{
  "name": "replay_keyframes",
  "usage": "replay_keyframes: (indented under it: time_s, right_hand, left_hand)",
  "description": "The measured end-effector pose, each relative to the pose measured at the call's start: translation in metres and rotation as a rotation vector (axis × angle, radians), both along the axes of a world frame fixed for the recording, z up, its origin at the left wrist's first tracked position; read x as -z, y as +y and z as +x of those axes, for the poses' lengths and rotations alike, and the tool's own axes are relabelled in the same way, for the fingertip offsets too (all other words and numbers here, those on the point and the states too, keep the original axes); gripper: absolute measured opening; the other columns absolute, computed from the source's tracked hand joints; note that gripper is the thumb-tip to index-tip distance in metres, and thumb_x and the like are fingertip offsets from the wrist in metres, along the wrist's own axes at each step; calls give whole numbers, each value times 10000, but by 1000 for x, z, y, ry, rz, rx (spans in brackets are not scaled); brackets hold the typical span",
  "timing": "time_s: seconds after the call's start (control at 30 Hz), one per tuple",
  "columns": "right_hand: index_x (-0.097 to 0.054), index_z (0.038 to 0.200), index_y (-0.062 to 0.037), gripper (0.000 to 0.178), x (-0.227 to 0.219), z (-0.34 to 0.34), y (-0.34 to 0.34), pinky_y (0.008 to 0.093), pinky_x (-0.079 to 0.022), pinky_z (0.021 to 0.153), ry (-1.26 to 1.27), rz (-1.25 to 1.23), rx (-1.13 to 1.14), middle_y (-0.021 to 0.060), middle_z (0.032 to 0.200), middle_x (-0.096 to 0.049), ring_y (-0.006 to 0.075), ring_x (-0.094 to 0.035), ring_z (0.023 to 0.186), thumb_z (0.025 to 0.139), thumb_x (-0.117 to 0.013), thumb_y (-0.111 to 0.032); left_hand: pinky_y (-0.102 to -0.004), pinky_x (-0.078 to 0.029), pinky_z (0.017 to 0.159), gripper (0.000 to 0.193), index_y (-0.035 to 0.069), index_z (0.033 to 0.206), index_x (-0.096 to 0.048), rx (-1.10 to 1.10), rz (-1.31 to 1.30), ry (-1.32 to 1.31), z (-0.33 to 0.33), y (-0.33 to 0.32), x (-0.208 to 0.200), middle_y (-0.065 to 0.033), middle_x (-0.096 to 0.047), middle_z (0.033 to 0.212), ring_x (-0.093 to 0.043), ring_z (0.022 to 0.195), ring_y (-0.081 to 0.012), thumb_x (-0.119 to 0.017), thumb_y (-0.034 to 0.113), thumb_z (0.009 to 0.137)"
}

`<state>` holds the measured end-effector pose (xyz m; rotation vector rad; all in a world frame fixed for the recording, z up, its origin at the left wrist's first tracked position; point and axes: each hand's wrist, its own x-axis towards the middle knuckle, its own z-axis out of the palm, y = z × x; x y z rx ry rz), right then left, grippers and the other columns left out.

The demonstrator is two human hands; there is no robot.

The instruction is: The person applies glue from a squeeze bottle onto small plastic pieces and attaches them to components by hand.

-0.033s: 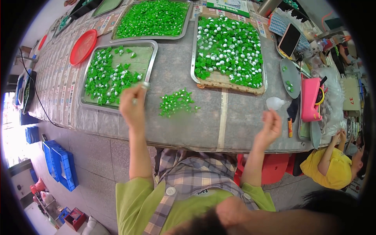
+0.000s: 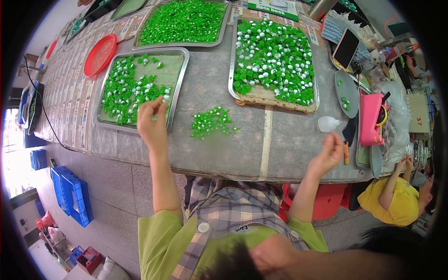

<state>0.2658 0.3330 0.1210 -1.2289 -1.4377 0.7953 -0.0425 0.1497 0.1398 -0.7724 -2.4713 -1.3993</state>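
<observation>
My left hand (image 2: 153, 122) is over the near right edge of the left metal tray (image 2: 183, 70), fingers pinched on a small white ball (image 2: 165, 98). In that tray lie green leaf-shaped pieces with white balls (image 2: 122, 88). My right hand (image 2: 328, 156) is raised near the table's front edge, thumb and fingers pressed together; I cannot make out anything in them. Just beyond its fingertips lies a translucent white bulb-shaped cup (image 2: 328, 124). Between my hands is a loose pile of small green pieces with white tips (image 2: 212, 122).
A right tray (image 2: 273, 63) and a far tray (image 2: 179, 23) hold many green pieces. A red plate (image 2: 100, 55) stands at the left. To the right are a grey oval dish (image 2: 346, 95), a phone (image 2: 346, 48), a pink case (image 2: 370, 119) and an orange lighter (image 2: 346, 154). A person in yellow (image 2: 392, 198) sits at right.
My left hand has moved slightly left with the white ball at its fingertips. My right hand has shifted a little to the right. The trays and pile look the same.
</observation>
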Motion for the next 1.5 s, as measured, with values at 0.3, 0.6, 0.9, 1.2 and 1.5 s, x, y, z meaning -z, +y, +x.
replay_keyframes:
  time_s: [0.3, 0.6, 0.9, 1.2, 1.5]
  right_hand:
    - [-415, 1022, -9, 430, 12, 11, 54, 243, -359, 759, 7, -188, -237, 96, 984, -473, 140, -460, 893, 664, -616, -134]
    - [-439, 970, 22, 263, -10, -13, 21, 240, -361, 761, 88, -24, -221, 112, 974, -496, 132, -487, 837, 752, -516, -105]
    - [-468, 877, -26, 397, -26, -47, -45, 191, -361, 634, 409, -256, -580, 21, 803, -471, 83, -448, 722, 628, -667, -263]
    - [-461, 789, -51, 430, -44, -55, -53, 192, -347, 565, 358, -56, -515, 12, 716, -442, 81, -418, 643, 537, -733, -270]
    - [-427, 764, -20, 476, -46, -60, -60, 230, -293, 526, 244, 99, -513, 33, 679, -384, 125, -363, 597, 629, -602, -441]
  left_hand:
    - [-324, -329, 691, 142, 87, 712, -569, 579, -266, 157, 66, 36, 4, -55, -471, 821, -435, 797, -226, -622, 146, 594]
    - [-335, -316, 677, 98, 98, 657, -568, 600, -364, 193, 80, 43, 11, -30, -481, 832, -426, 813, -221, -619, 140, 585]
    - [-243, -432, 574, 112, 14, 819, -480, 664, 589, -1380, 101, 37, 0, -91, -538, 713, -513, 628, -142, -527, 34, 719]
    - [-238, -443, 572, 128, 30, 819, -480, 615, 651, -1620, 108, 32, 8, -86, -536, 722, -513, 600, -129, -532, 116, 741]
    - [-204, -432, 553, 102, 45, 792, -492, 702, 723, -1615, 111, 33, 14, -61, -530, 692, -511, 598, -107, -534, 123, 742]
